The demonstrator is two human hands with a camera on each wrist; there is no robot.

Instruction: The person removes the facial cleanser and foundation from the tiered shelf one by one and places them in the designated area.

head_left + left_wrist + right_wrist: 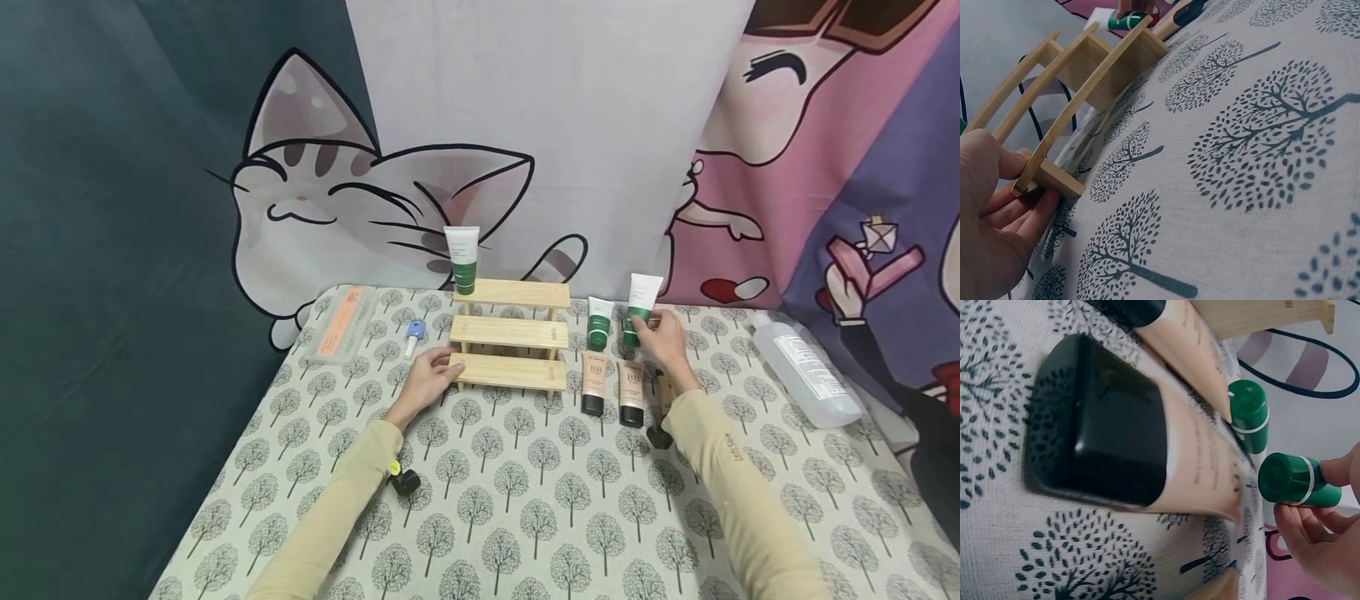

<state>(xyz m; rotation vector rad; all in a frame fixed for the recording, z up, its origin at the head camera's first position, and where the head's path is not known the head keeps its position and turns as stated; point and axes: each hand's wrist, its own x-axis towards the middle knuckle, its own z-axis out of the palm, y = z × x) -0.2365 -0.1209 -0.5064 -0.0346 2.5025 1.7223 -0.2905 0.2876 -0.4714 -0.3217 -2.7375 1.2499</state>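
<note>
My left hand (426, 385) holds the left end of the lowest step of a three-step wooden stand (517, 371); in the left wrist view the thumb lies on top and the fingers (1041, 215) come from below. On the stand's top step, at its left end, a white-and-green tube (462, 250) stands on its cap. Right of the stand, my right hand (663, 343) pinches a similar white-and-green tube (645, 293) between thumb and fingers, its green cap (1282, 479) pointing down. A third such tube (598, 321) lies just left of it.
Two beige BB tubes (593, 379) (631, 390) with black caps lie in front of the green ones; another is partly hidden under the right wrist. A clear bottle (806, 371) lies far right. Left of the stand are a blue-and-white item (414, 336) and a flat clear case (342, 325).
</note>
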